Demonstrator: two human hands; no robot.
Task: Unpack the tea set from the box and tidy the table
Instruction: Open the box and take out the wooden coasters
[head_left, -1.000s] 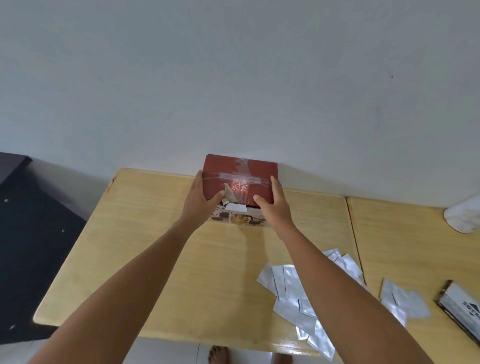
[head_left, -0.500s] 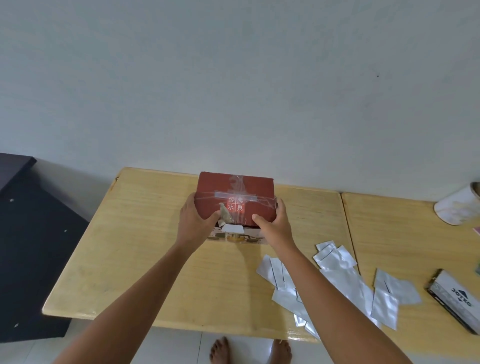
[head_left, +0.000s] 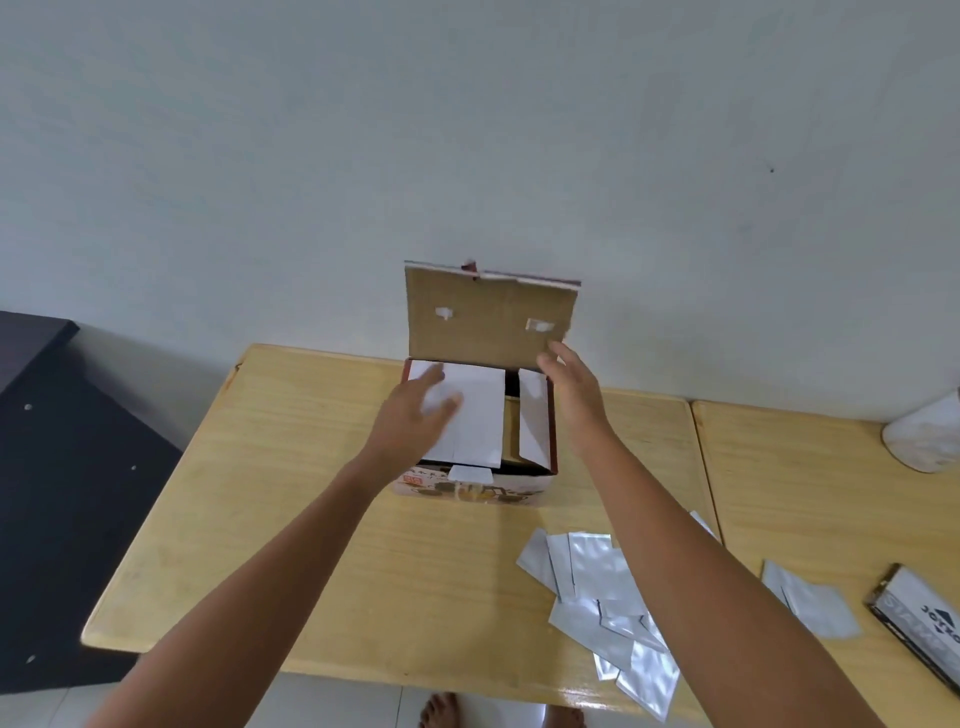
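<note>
Tea set box: cardboard, dark red outside, printed front panel showing teaware. Stands on the wooden table near its far edge, by the wall. Lid raised upright, plain brown inner face showing. White inner flaps folded across the opening; contents not visible.

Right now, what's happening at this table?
A person is opening a red cardboard box on the pale wooden table. Its brown lid flap stands upright; the right hand is open beside that flap's lower corner, and the left hand, blurred, reaches over the white inner flaps. No tea set piece is visible. Silver foil packets lie scattered on the right.
</note>
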